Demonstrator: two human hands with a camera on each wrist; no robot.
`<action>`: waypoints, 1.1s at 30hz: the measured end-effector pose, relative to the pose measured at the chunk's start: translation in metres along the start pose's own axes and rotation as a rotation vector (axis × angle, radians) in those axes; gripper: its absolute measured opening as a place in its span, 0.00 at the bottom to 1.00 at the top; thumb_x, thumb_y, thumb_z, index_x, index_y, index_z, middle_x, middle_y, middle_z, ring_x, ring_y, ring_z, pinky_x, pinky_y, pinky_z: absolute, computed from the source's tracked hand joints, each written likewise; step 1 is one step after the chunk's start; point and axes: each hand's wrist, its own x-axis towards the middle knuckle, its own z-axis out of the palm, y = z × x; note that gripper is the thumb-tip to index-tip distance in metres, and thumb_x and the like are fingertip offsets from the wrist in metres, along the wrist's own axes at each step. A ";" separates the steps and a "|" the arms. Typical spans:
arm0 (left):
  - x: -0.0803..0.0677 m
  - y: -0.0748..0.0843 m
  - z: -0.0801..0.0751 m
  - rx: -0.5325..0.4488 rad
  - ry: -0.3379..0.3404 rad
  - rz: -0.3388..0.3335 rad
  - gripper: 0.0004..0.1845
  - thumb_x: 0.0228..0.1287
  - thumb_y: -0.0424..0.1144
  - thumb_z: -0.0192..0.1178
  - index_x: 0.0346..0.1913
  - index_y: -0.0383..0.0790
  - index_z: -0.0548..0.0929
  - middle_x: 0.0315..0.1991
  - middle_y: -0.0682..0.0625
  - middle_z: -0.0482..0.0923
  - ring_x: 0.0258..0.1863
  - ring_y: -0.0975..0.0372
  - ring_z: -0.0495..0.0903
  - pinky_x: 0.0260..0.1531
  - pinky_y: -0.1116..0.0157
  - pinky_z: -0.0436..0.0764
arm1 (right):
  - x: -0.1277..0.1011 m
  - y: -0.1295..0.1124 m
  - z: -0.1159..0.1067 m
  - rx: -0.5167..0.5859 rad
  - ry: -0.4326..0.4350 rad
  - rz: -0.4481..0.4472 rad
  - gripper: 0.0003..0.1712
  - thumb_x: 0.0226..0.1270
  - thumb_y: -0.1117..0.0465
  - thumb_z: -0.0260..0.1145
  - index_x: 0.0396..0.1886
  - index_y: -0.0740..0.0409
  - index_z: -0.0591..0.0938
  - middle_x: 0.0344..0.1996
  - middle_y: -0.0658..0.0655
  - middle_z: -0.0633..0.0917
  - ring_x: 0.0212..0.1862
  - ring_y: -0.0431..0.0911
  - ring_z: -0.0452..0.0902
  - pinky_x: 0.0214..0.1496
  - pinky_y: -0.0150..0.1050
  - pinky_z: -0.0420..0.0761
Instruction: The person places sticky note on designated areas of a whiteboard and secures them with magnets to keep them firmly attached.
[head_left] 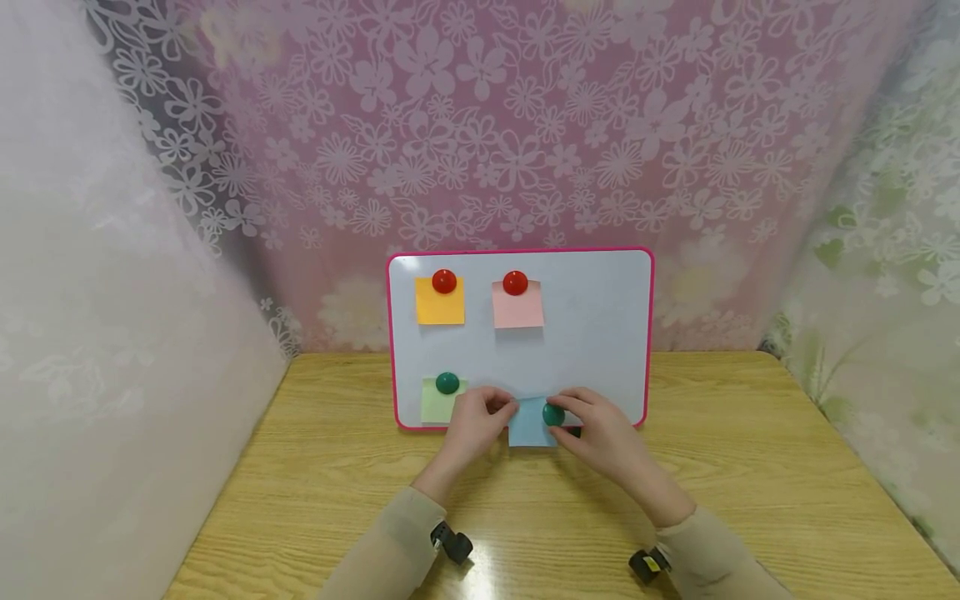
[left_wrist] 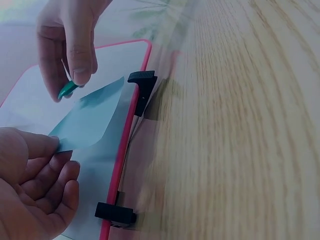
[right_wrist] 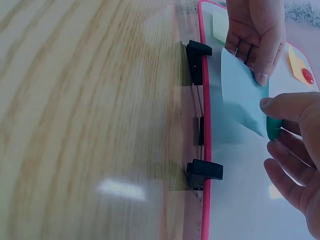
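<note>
A blue sticky note (head_left: pixel 529 423) is in front of the lower part of a pink-framed whiteboard (head_left: pixel 592 333). My left hand (head_left: pixel 480 418) pinches the note's upper left corner between thumb and index finger; its other fingers are curled in the left wrist view. My right hand (head_left: pixel 600 429) grips a round green magnet (head_left: pixel 553 414) with thumb and fingers, close by the note's right side. In the right wrist view the green magnet (right_wrist: pixel 273 128) is at the note's edge; whether it touches the board is hard to tell.
Red magnets hold an orange note (head_left: pixel 440 308) and a pink note (head_left: pixel 517 310) on the board's upper part. A green magnet (head_left: pixel 447 383) sits on a light green note (head_left: pixel 437 404) at lower left. Black clips (right_wrist: pixel 205 170) support the board's bottom edge on the wooden table (head_left: pixel 337 500).
</note>
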 end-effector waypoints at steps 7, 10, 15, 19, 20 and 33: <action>0.001 0.006 0.000 -0.008 0.003 -0.010 0.06 0.75 0.37 0.68 0.42 0.37 0.92 0.34 0.54 0.87 0.32 0.64 0.81 0.34 0.66 0.84 | 0.005 0.002 0.005 -0.020 0.014 0.002 0.25 0.57 0.65 0.86 0.54 0.65 0.89 0.50 0.57 0.87 0.49 0.50 0.85 0.48 0.45 0.89; 0.002 0.006 0.001 0.001 0.010 -0.012 0.06 0.75 0.37 0.68 0.43 0.37 0.92 0.34 0.54 0.87 0.32 0.64 0.81 0.33 0.66 0.84 | 0.007 0.002 0.006 -0.027 0.025 0.002 0.25 0.57 0.65 0.86 0.54 0.66 0.89 0.49 0.57 0.87 0.49 0.51 0.85 0.47 0.46 0.89; 0.003 0.005 0.001 0.010 0.020 -0.002 0.06 0.74 0.36 0.69 0.43 0.37 0.91 0.34 0.53 0.87 0.32 0.65 0.81 0.33 0.66 0.83 | 0.011 -0.001 0.009 -0.031 0.041 -0.011 0.24 0.56 0.65 0.86 0.53 0.65 0.90 0.48 0.58 0.87 0.48 0.51 0.85 0.47 0.46 0.89; 0.003 0.005 0.001 0.010 0.025 -0.005 0.06 0.74 0.36 0.69 0.43 0.37 0.92 0.34 0.53 0.87 0.32 0.65 0.81 0.32 0.67 0.83 | 0.013 -0.004 0.010 -0.039 0.045 -0.023 0.23 0.57 0.65 0.86 0.52 0.65 0.90 0.48 0.58 0.87 0.49 0.52 0.85 0.48 0.46 0.89; 0.003 0.005 0.001 0.012 0.027 -0.006 0.05 0.74 0.36 0.69 0.43 0.37 0.92 0.34 0.53 0.87 0.32 0.65 0.82 0.31 0.67 0.83 | 0.014 -0.004 0.010 -0.042 0.045 -0.024 0.23 0.57 0.65 0.86 0.52 0.65 0.90 0.48 0.58 0.87 0.49 0.52 0.85 0.48 0.47 0.89; 0.003 0.006 0.002 0.007 0.041 -0.007 0.05 0.75 0.36 0.69 0.43 0.37 0.91 0.36 0.52 0.89 0.32 0.65 0.83 0.30 0.67 0.85 | 0.019 -0.007 0.016 -0.080 0.069 -0.013 0.25 0.55 0.66 0.86 0.53 0.66 0.89 0.49 0.60 0.87 0.49 0.54 0.85 0.49 0.49 0.88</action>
